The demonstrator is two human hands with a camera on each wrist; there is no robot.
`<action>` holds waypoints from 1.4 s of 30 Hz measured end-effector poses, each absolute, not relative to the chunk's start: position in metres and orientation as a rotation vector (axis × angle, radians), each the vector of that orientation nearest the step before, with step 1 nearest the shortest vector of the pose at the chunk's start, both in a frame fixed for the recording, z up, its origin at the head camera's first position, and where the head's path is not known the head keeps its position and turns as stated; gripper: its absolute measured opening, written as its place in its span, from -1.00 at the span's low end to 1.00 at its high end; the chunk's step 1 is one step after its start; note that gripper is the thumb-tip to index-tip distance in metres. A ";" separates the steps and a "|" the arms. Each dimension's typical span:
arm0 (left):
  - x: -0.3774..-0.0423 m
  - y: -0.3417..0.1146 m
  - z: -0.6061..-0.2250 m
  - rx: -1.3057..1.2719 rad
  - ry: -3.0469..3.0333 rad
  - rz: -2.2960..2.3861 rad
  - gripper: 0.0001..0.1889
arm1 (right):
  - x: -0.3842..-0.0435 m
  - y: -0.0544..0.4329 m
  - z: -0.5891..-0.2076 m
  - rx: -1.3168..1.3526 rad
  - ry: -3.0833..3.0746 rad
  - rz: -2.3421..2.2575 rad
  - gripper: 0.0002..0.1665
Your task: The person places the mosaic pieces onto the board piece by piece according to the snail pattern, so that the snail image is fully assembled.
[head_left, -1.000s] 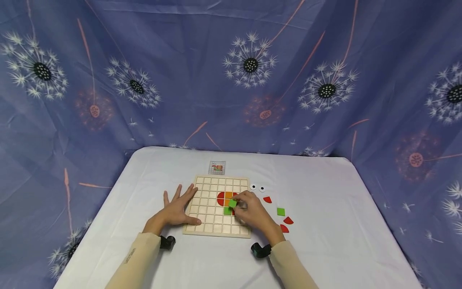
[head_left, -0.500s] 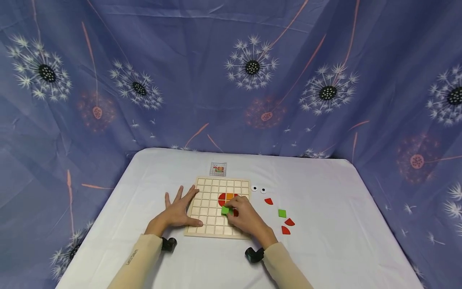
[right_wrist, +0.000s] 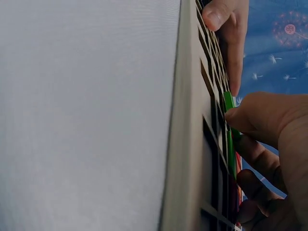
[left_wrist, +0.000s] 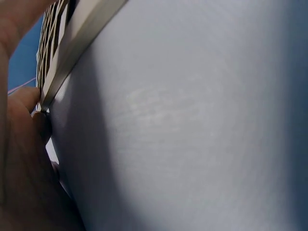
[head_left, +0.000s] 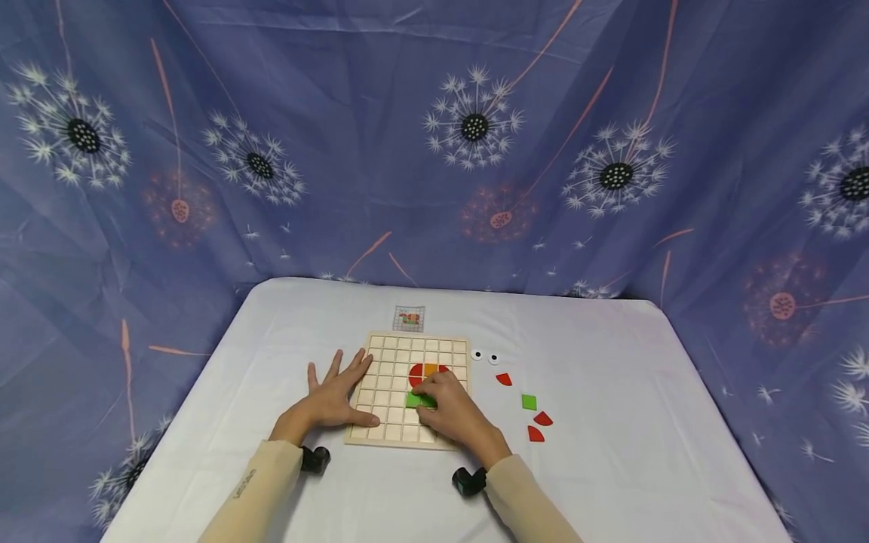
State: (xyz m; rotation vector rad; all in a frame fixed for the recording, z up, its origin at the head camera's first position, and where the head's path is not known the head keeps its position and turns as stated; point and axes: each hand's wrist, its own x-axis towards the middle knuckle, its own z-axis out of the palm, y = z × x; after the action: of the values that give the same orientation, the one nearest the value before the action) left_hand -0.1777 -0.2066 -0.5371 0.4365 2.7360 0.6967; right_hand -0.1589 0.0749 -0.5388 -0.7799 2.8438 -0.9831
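A wooden grid board (head_left: 400, 431) lies on the white table. My left hand (head_left: 331, 400) rests along its left edge with the fingers spread. Over the middle of the board, my right hand (head_left: 460, 411) pinches a green square tile (head_left: 412, 400) between thumb and fingertips, low at the grid. The right wrist view shows this green tile (right_wrist: 228, 99) at the thumb tip, slightly raised. Beside it sits another green tile (head_left: 430, 403), partly covered by the fingers. Red curved pieces (head_left: 416, 375) and an orange tile (head_left: 431, 369) lie in cells behind; my right hand hides part of this group.
Right of the board lie two eye discs (head_left: 477, 354), a red quarter-round piece (head_left: 504, 379), a loose green square (head_left: 529, 402) and two more red quarter-round pieces (head_left: 542, 418). A small picture card (head_left: 409, 318) lies behind the board. A patterned blue curtain (head_left: 339, 151) hangs beyond the table.
My right hand has moved left and down onto the board, bringing the green tile to the cell left of the other green tile. The left hand has stayed in place.
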 end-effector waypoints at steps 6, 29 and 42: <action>-0.176 -0.205 -0.536 0.446 2.730 0.701 0.36 | -0.157 0.073 -0.541 -0.765 2.880 -0.931 -0.70; -0.176 -0.210 -0.540 0.441 2.720 0.714 0.37 | -0.154 0.064 -0.538 -0.731 2.863 -0.937 -0.68; -0.178 -0.207 -0.537 0.444 2.721 0.712 0.36 | -0.157 0.065 -0.539 -0.726 2.874 -0.938 -0.70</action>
State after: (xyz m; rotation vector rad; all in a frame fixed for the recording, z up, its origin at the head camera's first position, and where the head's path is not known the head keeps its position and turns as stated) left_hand -0.1784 -0.2069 -0.5370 0.4439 2.7208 0.7115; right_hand -0.1572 0.0650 -0.5390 -0.7260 2.8739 -0.9376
